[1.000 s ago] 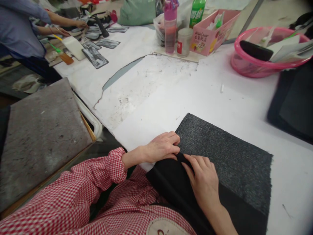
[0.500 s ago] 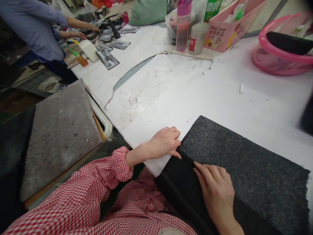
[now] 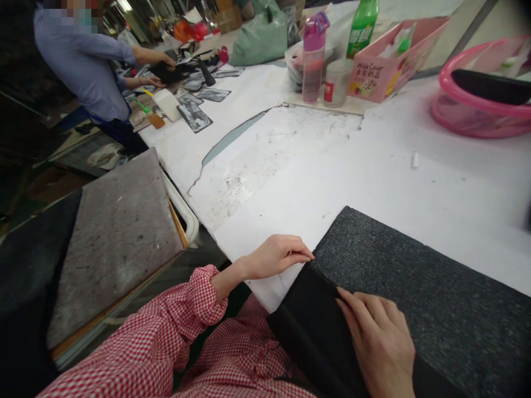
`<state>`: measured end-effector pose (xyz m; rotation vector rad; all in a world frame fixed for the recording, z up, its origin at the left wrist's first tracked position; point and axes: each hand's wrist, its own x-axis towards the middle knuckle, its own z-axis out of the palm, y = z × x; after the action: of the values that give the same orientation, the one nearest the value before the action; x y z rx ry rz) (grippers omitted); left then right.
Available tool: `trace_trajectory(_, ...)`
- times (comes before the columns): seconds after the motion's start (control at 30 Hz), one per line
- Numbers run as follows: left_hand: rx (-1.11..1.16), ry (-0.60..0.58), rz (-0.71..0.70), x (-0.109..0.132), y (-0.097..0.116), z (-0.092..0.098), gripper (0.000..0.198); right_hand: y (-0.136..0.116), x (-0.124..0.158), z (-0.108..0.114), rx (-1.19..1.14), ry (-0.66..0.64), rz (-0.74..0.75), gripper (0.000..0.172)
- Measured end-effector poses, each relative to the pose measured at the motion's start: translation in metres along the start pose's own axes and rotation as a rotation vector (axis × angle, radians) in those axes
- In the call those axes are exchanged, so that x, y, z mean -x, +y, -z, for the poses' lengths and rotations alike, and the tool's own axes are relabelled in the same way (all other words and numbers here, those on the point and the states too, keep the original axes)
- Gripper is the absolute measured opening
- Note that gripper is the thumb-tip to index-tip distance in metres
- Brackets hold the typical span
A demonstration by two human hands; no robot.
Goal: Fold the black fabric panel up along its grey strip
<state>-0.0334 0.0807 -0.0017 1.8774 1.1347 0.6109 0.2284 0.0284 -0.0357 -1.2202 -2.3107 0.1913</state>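
Note:
A dark grey speckled sheet (image 3: pixel 418 282) lies on the white-covered table, with smooth black material (image 3: pixel 319 320) along its near side, hanging over the table's front edge. My left hand (image 3: pixel 276 255) pinches the material's left edge where grey and black meet, fingertips pressed together. To the right, my right hand (image 3: pixel 379 337) rests on the black material, its thumb and forefinger closed on the fold beside the grey sheet.
A pink basket (image 3: pixel 477 119), a pink box (image 3: pixel 369 83), a jar (image 3: pixel 337 83) and bottles stand at the back. A grey board (image 3: pixel 120 232) is at the left. Beyond it, a person in blue (image 3: pixel 89 72) handles dark pieces.
My left thumb and fingers have come together at the material's edge. The view has shifted, so most things appear lower and further right. The other person's hands now hold a black piece.

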Motion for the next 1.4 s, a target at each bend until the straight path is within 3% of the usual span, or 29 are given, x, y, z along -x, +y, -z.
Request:
trace_trajectory(0.13, 0.119, 0.037, 0.071, 0.003, -0.001, -0.009, 0.015, 0.000, 0.000, 0.001, -0.008, 0.004, -0.007, 0.019)
trace_trajectory(0.23, 0.006, 0.042, 0.018, 0.004, 0.000, -0.013, 0.013, 0.000, 0.002, 0.002, -0.028, 0.011, -0.010, 0.018)
trace_trajectory(0.4, -0.119, -0.002, -0.073, 0.003, 0.002, -0.016, 0.025, 0.001, 0.004, 0.002, -0.057, 0.006, -0.006, 0.019)
trace_trajectory(0.57, -0.092, -0.005, -0.127, -0.001, -0.001, -0.020, 0.009, -0.001, 0.001, 0.003, -0.079, 0.023, -0.018, 0.019)
trace_trajectory(0.8, -0.109, 0.001, -0.214, -0.001, -0.009, -0.025, 0.010, 0.003, 0.005, 0.001, -0.049, -0.008, -0.010, 0.028)
trace_trajectory(1.07, -0.360, 0.032, -0.344, 0.006, -0.016, -0.029, 0.022, 0.002, 0.005, 0.000, -0.041, -0.043, -0.010, 0.033)
trace_trajectory(1.4, -0.587, 0.035, -0.454, 0.013, -0.021, -0.031, 0.018, 0.002, 0.007, -0.002, -0.016, -0.081, -0.002, 0.038)
